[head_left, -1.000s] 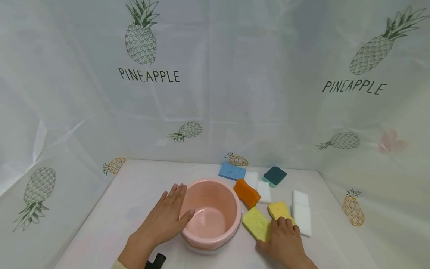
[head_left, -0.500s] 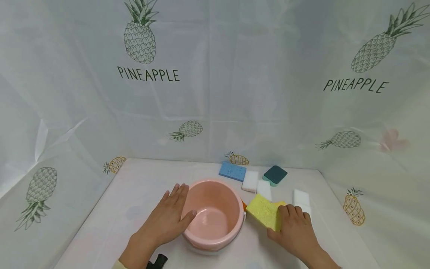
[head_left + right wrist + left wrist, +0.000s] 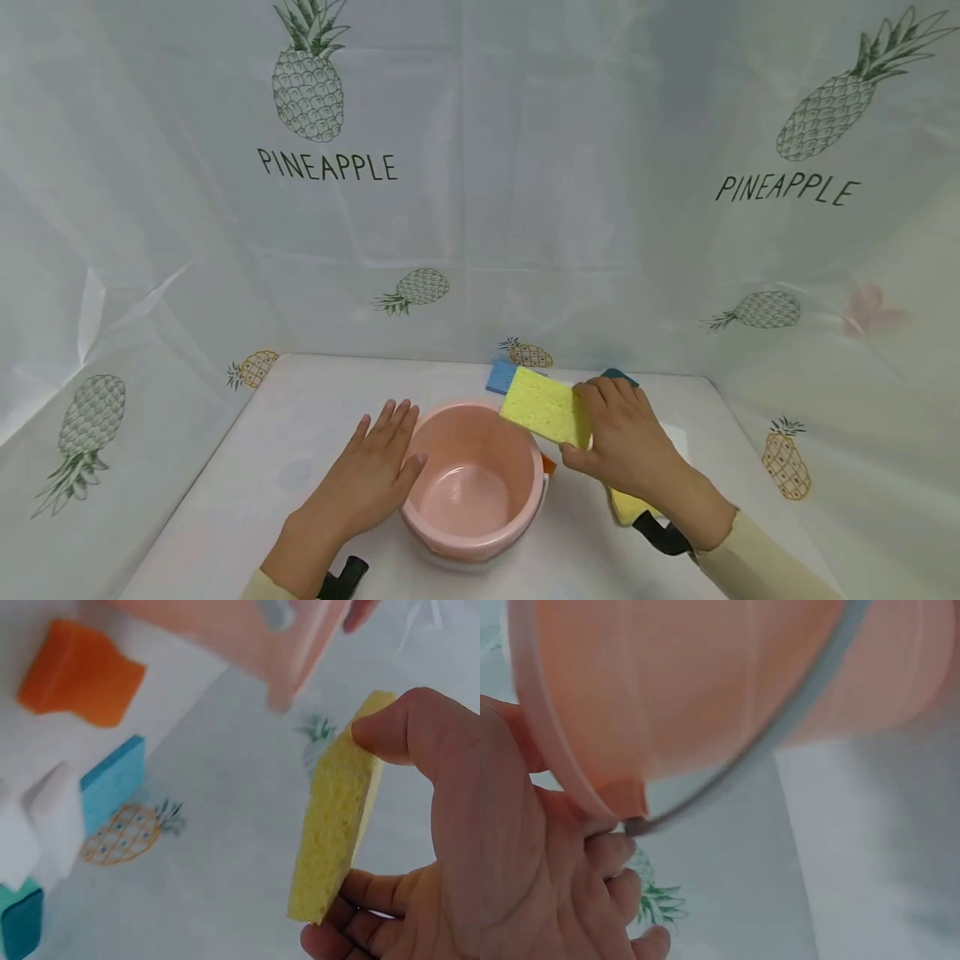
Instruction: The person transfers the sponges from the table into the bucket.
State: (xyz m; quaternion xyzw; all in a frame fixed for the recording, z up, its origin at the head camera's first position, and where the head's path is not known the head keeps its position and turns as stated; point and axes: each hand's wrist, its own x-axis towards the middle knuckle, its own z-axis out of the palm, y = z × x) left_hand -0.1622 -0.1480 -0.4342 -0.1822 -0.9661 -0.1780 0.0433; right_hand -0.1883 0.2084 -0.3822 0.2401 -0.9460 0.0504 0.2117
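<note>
A pink bowl (image 3: 472, 487) stands at the table's front middle. My left hand (image 3: 367, 479) rests against its left side with straight fingers, the thumb at the rim; in the left wrist view the fingers (image 3: 607, 859) touch the bowl (image 3: 705, 690) under its rim. My right hand (image 3: 618, 437) pinches a yellow sponge (image 3: 543, 406) by its right end and holds it in the air over the bowl's far right rim. In the right wrist view the sponge (image 3: 334, 817) sits edge-on between thumb and fingers (image 3: 442, 847).
A second yellow sponge (image 3: 626, 504) lies under my right wrist. Behind the bowl lie a blue sponge (image 3: 497, 377), a teal one (image 3: 618, 375), white ones (image 3: 45, 817) and an orange one (image 3: 79, 671). Plastic sheeting printed with pineapples (image 3: 311, 83) walls the table on three sides.
My right hand lifted the yellow sponge off the table and carried it up and left to above the bowl's rim. The left hand stayed against the bowl.
</note>
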